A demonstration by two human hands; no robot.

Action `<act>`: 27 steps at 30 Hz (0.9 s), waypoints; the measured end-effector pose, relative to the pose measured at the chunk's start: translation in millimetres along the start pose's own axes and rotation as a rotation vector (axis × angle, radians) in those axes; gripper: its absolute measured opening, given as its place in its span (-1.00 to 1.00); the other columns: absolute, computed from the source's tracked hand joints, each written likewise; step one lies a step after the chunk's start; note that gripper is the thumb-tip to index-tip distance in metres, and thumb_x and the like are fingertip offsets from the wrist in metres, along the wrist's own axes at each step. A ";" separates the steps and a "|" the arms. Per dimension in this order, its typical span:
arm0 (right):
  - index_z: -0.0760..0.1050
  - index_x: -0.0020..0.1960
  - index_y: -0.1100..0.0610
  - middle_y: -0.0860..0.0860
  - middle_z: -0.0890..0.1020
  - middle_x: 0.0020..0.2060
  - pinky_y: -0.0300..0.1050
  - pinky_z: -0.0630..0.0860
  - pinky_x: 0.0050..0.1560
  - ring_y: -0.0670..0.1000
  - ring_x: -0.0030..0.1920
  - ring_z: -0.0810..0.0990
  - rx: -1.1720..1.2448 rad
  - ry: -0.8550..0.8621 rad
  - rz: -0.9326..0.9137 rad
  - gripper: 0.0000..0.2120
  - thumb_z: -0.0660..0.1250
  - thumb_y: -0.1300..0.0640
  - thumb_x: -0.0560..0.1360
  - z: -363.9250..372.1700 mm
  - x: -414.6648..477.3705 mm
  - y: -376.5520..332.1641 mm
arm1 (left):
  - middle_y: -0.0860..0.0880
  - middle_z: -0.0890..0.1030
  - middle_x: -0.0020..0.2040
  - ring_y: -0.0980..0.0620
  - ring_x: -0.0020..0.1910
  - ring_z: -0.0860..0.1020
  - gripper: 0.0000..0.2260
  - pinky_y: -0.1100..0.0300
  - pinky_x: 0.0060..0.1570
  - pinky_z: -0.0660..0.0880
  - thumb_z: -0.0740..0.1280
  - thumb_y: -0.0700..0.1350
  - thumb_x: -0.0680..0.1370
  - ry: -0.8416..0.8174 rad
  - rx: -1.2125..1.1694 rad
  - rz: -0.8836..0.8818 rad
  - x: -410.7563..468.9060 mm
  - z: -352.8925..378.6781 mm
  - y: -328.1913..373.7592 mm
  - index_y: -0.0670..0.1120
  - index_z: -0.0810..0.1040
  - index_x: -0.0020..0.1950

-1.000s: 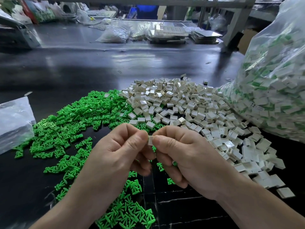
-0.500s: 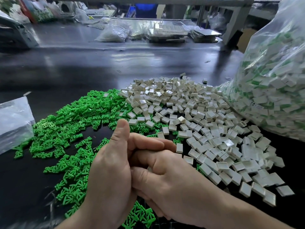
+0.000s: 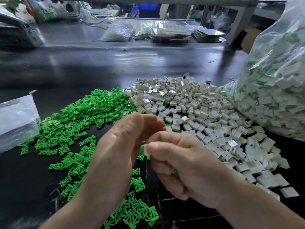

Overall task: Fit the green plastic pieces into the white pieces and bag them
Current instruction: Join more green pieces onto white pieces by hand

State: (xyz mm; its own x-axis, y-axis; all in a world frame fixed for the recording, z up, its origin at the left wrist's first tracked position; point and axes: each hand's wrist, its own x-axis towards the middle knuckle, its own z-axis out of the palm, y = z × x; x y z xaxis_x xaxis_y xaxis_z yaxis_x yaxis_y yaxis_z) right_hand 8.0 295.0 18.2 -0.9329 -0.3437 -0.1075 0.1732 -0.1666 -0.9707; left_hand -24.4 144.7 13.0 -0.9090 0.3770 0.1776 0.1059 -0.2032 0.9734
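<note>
Now, head view, right hand: the right hand (image 3: 186, 166) sits low in the middle, its fingers (image 3: 158, 147) curled, thumb and forefinger pinching a white piece (image 3: 145, 150) with a green edge showing on its left side.
Left hand: the left hand (image 3: 115, 156) is just left of that piece, thumb up and fingers loosely bent; motion blur hides whether it touches or holds anything.
Green speck: a green bit shows at the right palm; I cannot tell whether it is held or lies on the bench (image 3: 99, 66).
Green pieces: the loose green pieces (image 3: 79, 116) spread across the dark bench left of and under the hands.
White pieces: the heap of white pieces (image 3: 206, 113) lies right of the green, the two piles touching at the far edge.
Filled bag: a big clear bag (image 3: 277, 90) of white-and-green parts leans against the white heap at right.
Writing: a small printed label (image 3: 260, 104) on that bag is too small to read.
Around: a flat clear bag (image 3: 16, 119) lies at left; far back are more plastic bags (image 3: 118, 33), stacked trays (image 3: 170, 33) and a blue crate (image 3: 149, 7).
</note>
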 end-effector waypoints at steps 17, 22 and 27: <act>0.48 -0.12 0.11 0.00 0.52 -0.41 -0.34 0.26 -0.62 -0.12 -0.57 0.45 0.359 -0.116 0.117 -0.93 0.31 0.10 0.47 -22.2 2.0 2.8 | 0.02 0.60 -0.08 0.16 -0.07 0.58 -0.84 0.46 -0.07 0.42 0.36 -0.04 0.47 0.078 0.866 0.566 -2.3 -8.6 1.7 -0.12 0.61 -0.10; 0.46 -0.04 0.19 0.06 0.63 -0.32 -0.34 0.49 -0.58 -0.11 -0.47 0.62 0.622 -0.243 0.039 -0.84 0.43 0.16 0.51 -30.5 9.6 4.9 | 0.18 0.60 0.00 0.21 -0.02 0.59 -0.72 0.50 -0.09 0.43 0.32 0.21 0.48 0.102 0.823 0.418 -3.6 -12.7 -0.2 0.06 0.58 0.06; 0.57 -0.19 0.20 0.13 0.66 -0.21 -0.28 0.49 -0.63 0.02 -0.32 0.71 0.779 0.145 -0.100 -0.80 0.52 0.35 0.24 -57.2 8.8 -6.5 | 0.18 0.56 0.14 0.19 0.07 0.52 -0.52 0.22 0.03 0.45 0.16 0.35 0.51 0.017 1.213 0.176 1.5 -21.0 -16.2 0.11 0.51 0.29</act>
State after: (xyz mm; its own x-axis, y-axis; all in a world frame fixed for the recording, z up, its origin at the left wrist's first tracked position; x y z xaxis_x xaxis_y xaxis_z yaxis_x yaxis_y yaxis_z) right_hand -19.5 345.9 11.2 -0.9782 -0.1784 -0.1063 0.2072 -0.8066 -0.5536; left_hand -36.0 129.5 -5.6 -0.8487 0.4155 0.3272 0.5261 0.7267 0.4417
